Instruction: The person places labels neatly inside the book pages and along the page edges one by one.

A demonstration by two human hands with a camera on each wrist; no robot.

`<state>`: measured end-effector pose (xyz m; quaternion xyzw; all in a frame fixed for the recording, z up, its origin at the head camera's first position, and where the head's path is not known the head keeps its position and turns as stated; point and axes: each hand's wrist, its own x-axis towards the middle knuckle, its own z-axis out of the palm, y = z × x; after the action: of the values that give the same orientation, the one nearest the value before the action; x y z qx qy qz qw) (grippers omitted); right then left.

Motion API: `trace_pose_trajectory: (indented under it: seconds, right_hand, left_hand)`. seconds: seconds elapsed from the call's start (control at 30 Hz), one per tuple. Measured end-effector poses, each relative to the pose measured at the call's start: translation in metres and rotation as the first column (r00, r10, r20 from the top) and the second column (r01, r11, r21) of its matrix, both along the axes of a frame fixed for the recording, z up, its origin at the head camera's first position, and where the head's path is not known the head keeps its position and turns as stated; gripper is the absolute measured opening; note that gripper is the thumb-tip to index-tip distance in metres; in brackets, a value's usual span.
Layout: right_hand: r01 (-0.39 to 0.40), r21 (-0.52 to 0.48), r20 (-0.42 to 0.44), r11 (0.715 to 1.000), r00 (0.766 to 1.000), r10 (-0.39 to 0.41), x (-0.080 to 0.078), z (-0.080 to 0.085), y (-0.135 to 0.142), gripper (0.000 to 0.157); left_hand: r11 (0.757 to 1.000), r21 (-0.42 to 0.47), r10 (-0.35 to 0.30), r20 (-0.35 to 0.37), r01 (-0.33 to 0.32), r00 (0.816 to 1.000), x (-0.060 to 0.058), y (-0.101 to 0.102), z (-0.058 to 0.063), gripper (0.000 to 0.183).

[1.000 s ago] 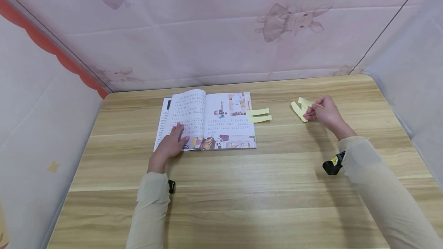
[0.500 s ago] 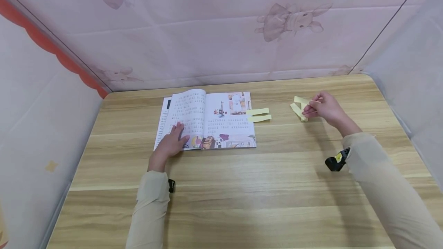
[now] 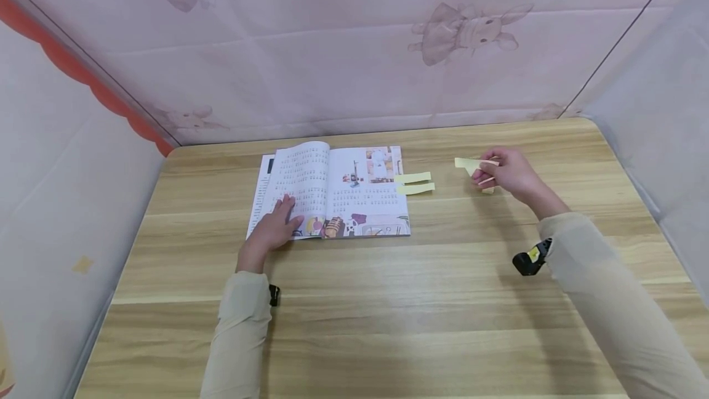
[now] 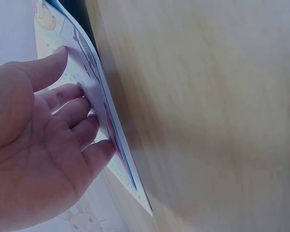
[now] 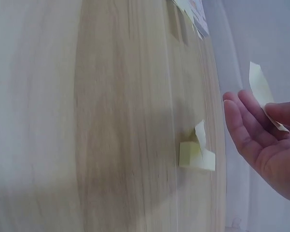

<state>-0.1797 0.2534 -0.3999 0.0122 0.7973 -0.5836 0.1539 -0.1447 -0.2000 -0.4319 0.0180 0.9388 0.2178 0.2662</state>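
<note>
An open book lies at the back of the table, with two yellow sticky strips poking out past its right edge. My left hand rests on the lower part of the left page, fingers spread; the left wrist view shows its fingertips against the page near the book's edge. Right of the book, my right hand pinches one yellow sticky strip between thumb and fingers, its free end pointing left toward the book. Below that hand, more yellow sticky strips lie on the table, mostly hidden by it in the head view.
The wooden table stretches forward of the book toward the person. A pink rabbit-print wall covering hangs right behind the table, with pale coverings on both sides. A small black wrist camera juts from the right sleeve.
My right hand has drawn a sticky strip away from the others on the table and shifted slightly left with it. My left hand and the book have stayed in place.
</note>
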Motion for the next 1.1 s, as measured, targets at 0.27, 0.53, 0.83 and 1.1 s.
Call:
trace_pose_trajectory:
  seconds: [0.27,0.53,0.83,1.1]
  right_hand:
    - [-0.044,0.037,-0.008,0.998,0.999,0.044,0.003,-0.006,-0.017,0.016]
    - [-0.063,0.027,0.042,0.998,0.997,0.062,0.008,-0.013,-0.034,0.018]
    - [-0.074,-0.015,0.090,0.997,0.993,0.075,0.013,-0.024,-0.056,0.018]
    - [-0.072,-0.045,0.143,0.996,0.987,0.078,0.015,-0.035,-0.071,0.015]
  left_hand:
    - [1.000,-0.001,-0.006,0.026,0.006,1.000,-0.002,0.002,0.005,0.061]
    - [0.999,-0.032,-0.026,0.035,0.027,0.999,-0.005,0.001,0.007,0.061]
    - [0.999,-0.048,-0.003,0.070,0.007,0.998,-0.006,0.003,0.013,0.061]
    - [0.999,-0.045,0.015,0.086,-0.011,0.996,-0.007,0.003,0.015,0.061]
